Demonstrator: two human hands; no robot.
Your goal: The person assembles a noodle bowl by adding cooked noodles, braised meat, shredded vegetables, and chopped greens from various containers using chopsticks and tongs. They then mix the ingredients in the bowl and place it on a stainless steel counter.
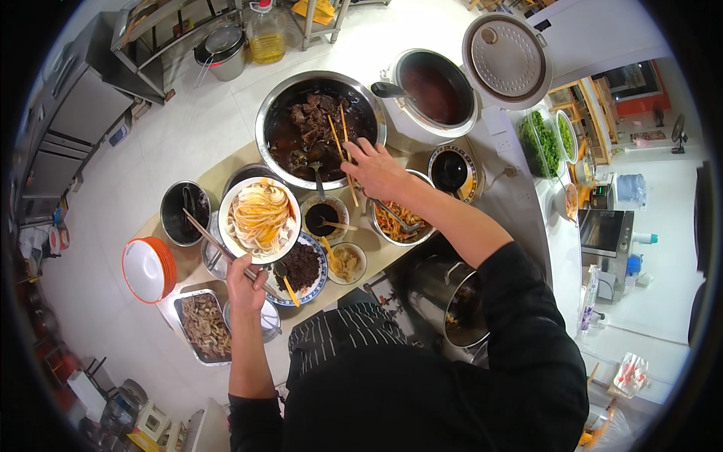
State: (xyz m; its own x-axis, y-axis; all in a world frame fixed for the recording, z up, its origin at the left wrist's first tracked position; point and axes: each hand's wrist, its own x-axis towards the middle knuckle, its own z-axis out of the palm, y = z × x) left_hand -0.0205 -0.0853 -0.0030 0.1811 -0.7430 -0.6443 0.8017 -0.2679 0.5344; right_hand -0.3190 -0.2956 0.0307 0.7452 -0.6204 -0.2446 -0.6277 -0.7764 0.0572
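Note:
My left hand is closed around the lower edge of a white bowl filled with sauced noodles. The same hand also grips a pair of long chopsticks, which slant up to the left. My right hand pinches a pair of wooden chopsticks over the near right rim of a large metal basin. Their upper ends reach over dark braised meat chunks heaped in brown liquid. A metal spoon leans on the basin's near edge.
Red-sided stacked bowls and a tray of sliced meat stand left. Dark mince, a sauce bowl and shredded vegetables sit nearer. A pot with a ladle is at the far right; a steel pot stands low right.

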